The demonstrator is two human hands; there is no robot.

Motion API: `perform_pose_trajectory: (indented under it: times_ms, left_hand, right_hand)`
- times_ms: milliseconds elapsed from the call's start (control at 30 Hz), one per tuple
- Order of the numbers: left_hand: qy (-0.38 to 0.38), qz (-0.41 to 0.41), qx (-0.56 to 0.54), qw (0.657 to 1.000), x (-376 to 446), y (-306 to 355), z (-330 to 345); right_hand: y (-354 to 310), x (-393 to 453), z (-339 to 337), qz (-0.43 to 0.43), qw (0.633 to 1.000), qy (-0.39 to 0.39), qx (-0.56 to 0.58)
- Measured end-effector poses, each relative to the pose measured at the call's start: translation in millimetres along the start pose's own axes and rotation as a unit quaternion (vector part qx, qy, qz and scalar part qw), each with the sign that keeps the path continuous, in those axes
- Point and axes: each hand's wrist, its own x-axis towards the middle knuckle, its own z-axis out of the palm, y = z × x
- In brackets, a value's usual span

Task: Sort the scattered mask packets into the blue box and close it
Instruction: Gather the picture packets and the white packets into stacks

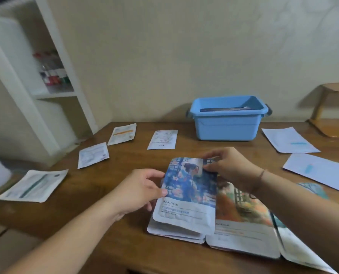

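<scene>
My left grip [143,189] pinches the left edge of the blue packet [186,192] and my right grip [226,165] pinches its top corner, over a stack [176,235] on the counter [97,198]. The box [228,117] stands open at the back, near the wall, other packets [93,155] scattered around.

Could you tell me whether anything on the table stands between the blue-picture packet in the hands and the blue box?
Nothing visible does: the bare table lies between the blue-picture packet and the open blue box; the white packet lies left of that path.
</scene>
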Motion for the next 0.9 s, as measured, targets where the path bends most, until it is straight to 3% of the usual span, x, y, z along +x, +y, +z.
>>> perform_pose_trajectory:
  times_ms: [100, 233, 567, 700, 900]
  left_hand:
    - [0.015, 0.005, 0.091, 0.996, -3, -24, 0]
    - [0.037, 0.039, 0.108, 0.993, -1, -42, 2]
    - [0.026, 0.083, 0.145, 0.986, 2, -64, -7]
    - [0.140, 0.072, 0.174, 0.972, -6, -96, -40]
    - [0.342, -0.063, 0.245, 0.905, -23, -192, -136]
  right_hand:
    - [0, 10, 22, -0.056, 0.984, 0.021, -0.170]
    - [-5, 15, 31, -0.107, 0.940, 0.027, -0.323]
    - [-7, 17, 34, -0.073, 0.909, 0.023, -0.409]
    - [-28, 20, 63, -0.142, 0.889, 0.042, -0.432]
    - [-65, 34, 169, -0.159, 0.914, -0.085, -0.363]
